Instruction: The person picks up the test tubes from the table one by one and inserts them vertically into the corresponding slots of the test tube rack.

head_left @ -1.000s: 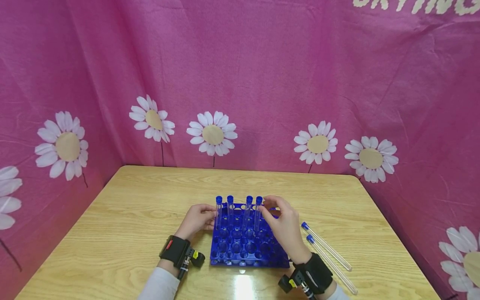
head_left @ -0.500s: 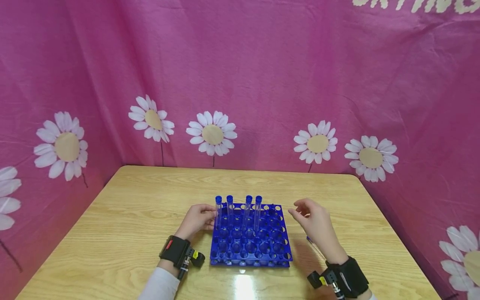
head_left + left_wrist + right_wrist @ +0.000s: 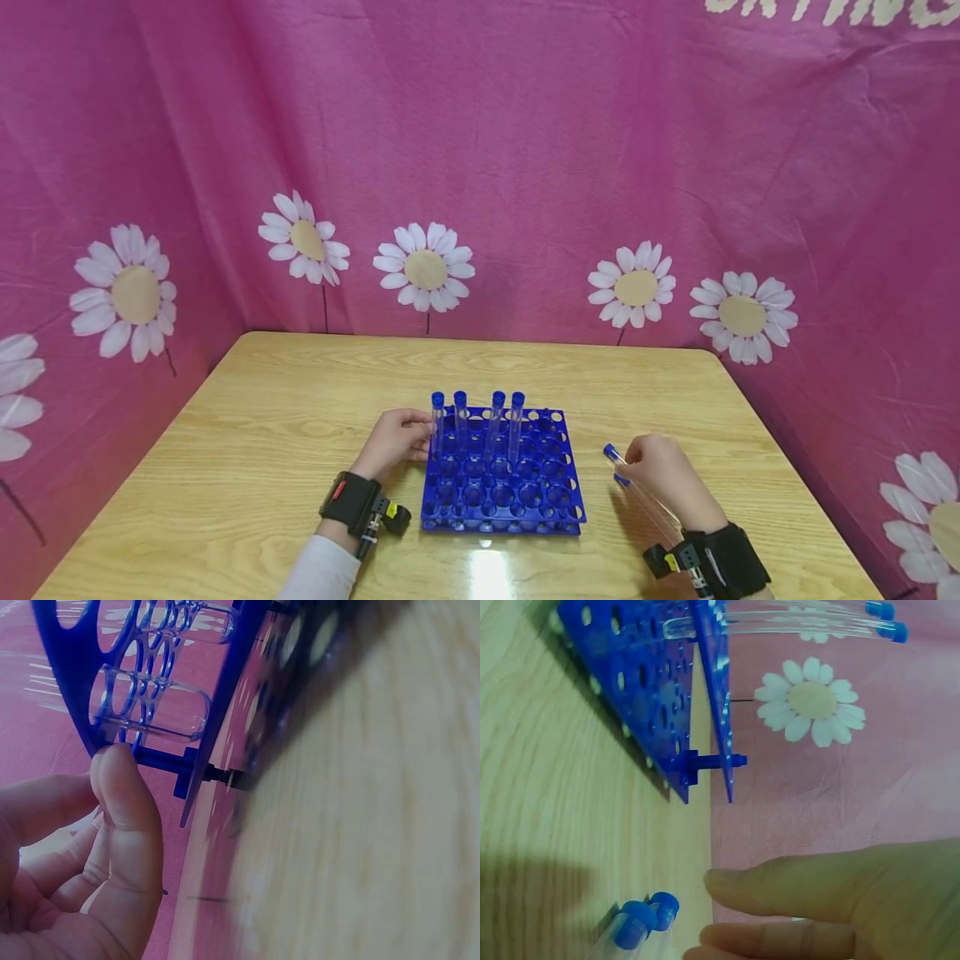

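Note:
My left hand (image 3: 393, 437) pinches the left back edge of a blue test tube rack (image 3: 543, 510). Thumb and finger meet at the rack's corner in the left wrist view. Several clear test tubes (image 3: 515, 429) with blue caps stand upright in the back row, two on the left and two nearer the middle. On the table to the right lie two more capped test tubes (image 3: 612, 453), partly hidden beneath my right hand (image 3: 667, 477). The right wrist view shows that hand's thumb and fingers (image 3: 780, 889) apart, with nothing between them, above the two blue caps (image 3: 634, 915).
The rack stands on a wooden table (image 3: 315, 383). A pink curtain (image 3: 510, 167) printed with white daisies hangs behind the table and along both sides. Both wrists wear black camera straps (image 3: 352, 500).
My right hand has left the standing tubes, moved right and come down over the two lying tubes. The left hand has stayed at the rack's edge.

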{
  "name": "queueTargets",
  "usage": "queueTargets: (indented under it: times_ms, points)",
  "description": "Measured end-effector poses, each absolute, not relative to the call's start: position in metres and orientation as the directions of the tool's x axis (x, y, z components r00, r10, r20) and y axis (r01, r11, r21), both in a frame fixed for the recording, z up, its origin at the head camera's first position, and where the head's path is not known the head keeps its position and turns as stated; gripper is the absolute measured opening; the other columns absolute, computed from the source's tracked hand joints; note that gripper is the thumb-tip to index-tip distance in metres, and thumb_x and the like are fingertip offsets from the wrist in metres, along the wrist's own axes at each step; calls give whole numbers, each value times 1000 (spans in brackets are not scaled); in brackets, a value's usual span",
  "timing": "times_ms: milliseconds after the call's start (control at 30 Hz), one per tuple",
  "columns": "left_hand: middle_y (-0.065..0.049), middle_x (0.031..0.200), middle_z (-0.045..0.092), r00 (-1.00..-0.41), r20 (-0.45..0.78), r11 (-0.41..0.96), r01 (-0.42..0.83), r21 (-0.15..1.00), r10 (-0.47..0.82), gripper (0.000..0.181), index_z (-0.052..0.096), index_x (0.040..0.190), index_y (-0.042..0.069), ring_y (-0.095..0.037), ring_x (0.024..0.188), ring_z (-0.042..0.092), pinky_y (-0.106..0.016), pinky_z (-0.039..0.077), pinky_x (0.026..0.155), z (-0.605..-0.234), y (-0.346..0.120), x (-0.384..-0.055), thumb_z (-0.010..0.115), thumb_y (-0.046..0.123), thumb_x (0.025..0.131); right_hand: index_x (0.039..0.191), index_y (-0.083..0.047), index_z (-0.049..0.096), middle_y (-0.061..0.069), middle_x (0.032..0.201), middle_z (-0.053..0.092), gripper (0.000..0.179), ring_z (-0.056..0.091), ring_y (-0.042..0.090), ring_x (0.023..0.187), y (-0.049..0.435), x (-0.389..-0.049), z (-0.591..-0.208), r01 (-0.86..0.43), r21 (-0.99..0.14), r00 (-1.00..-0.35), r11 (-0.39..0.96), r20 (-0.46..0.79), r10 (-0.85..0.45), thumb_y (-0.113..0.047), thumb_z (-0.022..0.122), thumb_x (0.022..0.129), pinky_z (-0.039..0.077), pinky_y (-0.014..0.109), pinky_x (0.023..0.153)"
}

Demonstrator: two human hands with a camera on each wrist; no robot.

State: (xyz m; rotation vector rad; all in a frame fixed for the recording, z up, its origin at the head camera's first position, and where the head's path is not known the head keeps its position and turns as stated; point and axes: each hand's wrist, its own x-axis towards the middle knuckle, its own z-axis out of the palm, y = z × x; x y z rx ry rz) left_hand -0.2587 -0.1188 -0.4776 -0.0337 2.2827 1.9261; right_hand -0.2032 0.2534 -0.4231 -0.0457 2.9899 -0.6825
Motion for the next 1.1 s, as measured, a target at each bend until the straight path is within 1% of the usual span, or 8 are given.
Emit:
queueTargets:
  times_ms: [133, 233, 400, 567, 767, 900, 1000, 1100]
  points:
    - [-9, 78, 65, -988, -128, 172, -112, 979, 86, 21, 64, 110, -7, -14, 62, 61, -32, 59, 58, -477, -119, -259, 58, 3, 93, 73, -2, 63, 3, 66, 53, 14, 49, 17, 62, 254, -203, -429, 34, -431, -992, 902, -123, -21, -10, 72, 80, 39, 26, 54]
    - [-8, 78, 64, -987, -136, 173, -120, 978, 84, 21, 65, 110, -7, -14, 62, 61, -31, 59, 58, -478, -119, -259, 59, 4, 93, 72, -2, 63, 2, 66, 52, 11, 48, 17, 62, 254, -202, -431, 53, -434, -991, 899, -131, -5, -7, 70, 77, 37, 26, 54]
    - [-8, 78, 64, -986, -140, 168, -124, 978, 85, 21, 65, 110, -7, -14, 63, 61, -30, 59, 58, -479, -119, -260, 59, 3, 93, 70, -2, 63, 1, 64, 52, 10, 48, 17, 60, 252, -201, -435, 43, -422, -993, 906, -121, -10, -5, 71, 75, 36, 26, 53]
    - [-8, 79, 65, -987, -137, 167, -121, 979, 88, 21, 64, 110, -7, -14, 63, 61, -30, 59, 58, -478, -120, -260, 59, 4, 93, 66, -3, 59, 0, 61, 48, 15, 44, 15, 56, 249, -200, -439, 18, -420, -996, 907, -87, -21, -4, 72, 72, 33, 25, 51]
    - [-8, 78, 65, -987, -137, 171, -121, 978, 83, 20, 65, 110, -6, -14, 63, 61, -31, 59, 58, -477, -119, -259, 59, 4, 94, 64, -3, 56, 1, 61, 44, 17, 41, 16, 55, 248, -201, -444, 7, -412, -995, 911, -90, -33, 0, 70, 73, 30, 25, 52]
    - [-9, 79, 65, -989, -129, 171, -114, 979, 76, 20, 65, 109, -6, -14, 62, 61, -33, 59, 58, -477, -119, -258, 59, 4, 93, 61, -5, 53, -1, 59, 37, 21, 36, 13, 53, 246, -201, -448, -7, -394, -994, 919, -94, -48, 4, 67, 74, 26, 24, 51]
    - [-9, 79, 65, -989, -125, 170, -111, 979, 74, 20, 65, 109, -6, -15, 62, 60, -34, 59, 58, -478, -119, -258, 59, 3, 93, 57, -7, 49, -3, 58, 31, 27, 32, 12, 51, 244, -202, -451, -9, -380, -995, 925, -92, -48, 7, 65, 74, 22, 23, 50]
    - [-9, 78, 65, -990, -123, 170, -110, 979, 74, 20, 65, 109, -7, -15, 62, 60, -35, 59, 58, -478, -118, -258, 59, 3, 93, 56, -9, 46, -3, 58, 29, 30, 31, 12, 51, 244, -202, -452, -7, -370, -995, 929, -86, -42, 8, 64, 74, 21, 23, 51]
